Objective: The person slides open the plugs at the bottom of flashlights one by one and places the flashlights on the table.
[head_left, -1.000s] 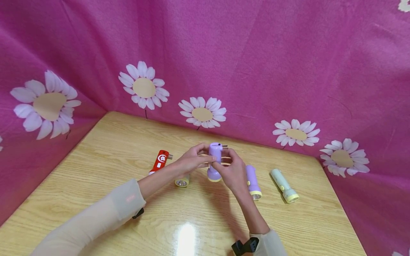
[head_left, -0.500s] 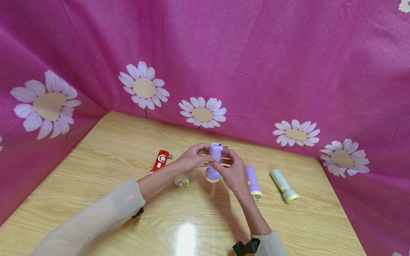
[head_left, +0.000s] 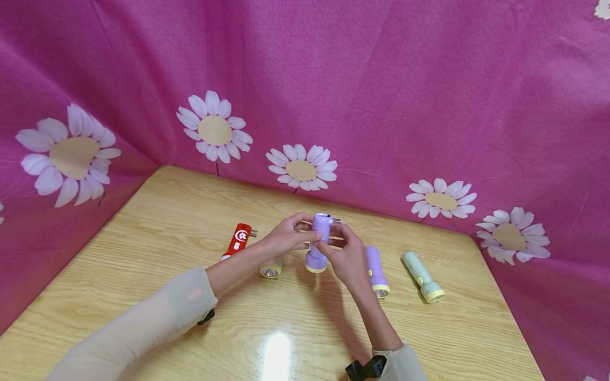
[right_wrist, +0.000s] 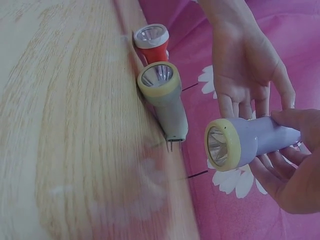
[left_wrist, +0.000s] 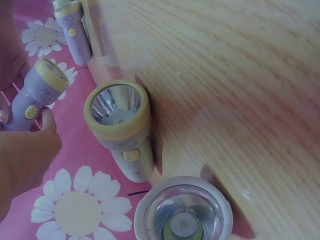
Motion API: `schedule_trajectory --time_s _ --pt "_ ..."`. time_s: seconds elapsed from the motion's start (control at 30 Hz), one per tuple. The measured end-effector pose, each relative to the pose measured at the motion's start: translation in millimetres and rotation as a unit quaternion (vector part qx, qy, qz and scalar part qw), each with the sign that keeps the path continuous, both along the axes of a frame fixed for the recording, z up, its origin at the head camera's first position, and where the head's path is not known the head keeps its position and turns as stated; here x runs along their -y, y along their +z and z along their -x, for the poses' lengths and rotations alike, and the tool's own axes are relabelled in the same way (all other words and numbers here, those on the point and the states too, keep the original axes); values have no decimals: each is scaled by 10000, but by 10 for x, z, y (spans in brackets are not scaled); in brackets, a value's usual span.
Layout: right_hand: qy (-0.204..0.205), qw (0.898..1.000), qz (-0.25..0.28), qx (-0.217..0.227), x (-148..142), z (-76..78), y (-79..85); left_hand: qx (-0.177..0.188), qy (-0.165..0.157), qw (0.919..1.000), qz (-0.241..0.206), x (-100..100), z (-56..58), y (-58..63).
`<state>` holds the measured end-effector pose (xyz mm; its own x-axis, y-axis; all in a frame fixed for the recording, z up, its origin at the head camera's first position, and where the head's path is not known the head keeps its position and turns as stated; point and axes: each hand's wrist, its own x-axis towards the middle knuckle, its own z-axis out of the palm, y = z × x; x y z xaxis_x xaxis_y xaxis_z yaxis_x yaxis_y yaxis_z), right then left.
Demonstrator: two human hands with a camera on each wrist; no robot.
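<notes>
Gripping a purple flashlight point(head_left: 317, 252) lens-down just below the frame's center, with fingers of left hand point(head_left: 284, 237) and right hand point(head_left: 349, 255) bent around the barrel point(head_left: 321, 225), apparently to steady it above the counter point(head_left: 229, 338) while leaving lens end point(head_left: 315, 263) and side prongs point(head_left: 336, 220) free.

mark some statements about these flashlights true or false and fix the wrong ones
1. The left hand and right hand both hold one purple flashlight. True.
2. Its metal prongs are folded away. False: the metal prongs stick out near its upper end.
3. A red flashlight lies on the table. True.
4. No other purple one is in view. False: a second purple flashlight lies on the table.
5. In the head view, the rightmost flashlight is pale green. True.
</notes>
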<state>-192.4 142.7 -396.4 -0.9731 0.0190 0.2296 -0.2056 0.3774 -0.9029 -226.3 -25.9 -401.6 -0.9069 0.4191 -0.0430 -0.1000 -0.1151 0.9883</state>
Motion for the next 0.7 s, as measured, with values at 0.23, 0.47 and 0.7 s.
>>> schedule_trajectory --time_s 0.23,0.47,0.7 --pt "-81 9999 52 130 -4 10 -21 156 80 9998 88 -5 1 -6" --pt "-97 9996 29 256 2 38 -57 374 44 9990 237 -3 25 -29" --pt "5 9984 160 539 0 45 -96 460 41 9988 184 -2 21 -35"
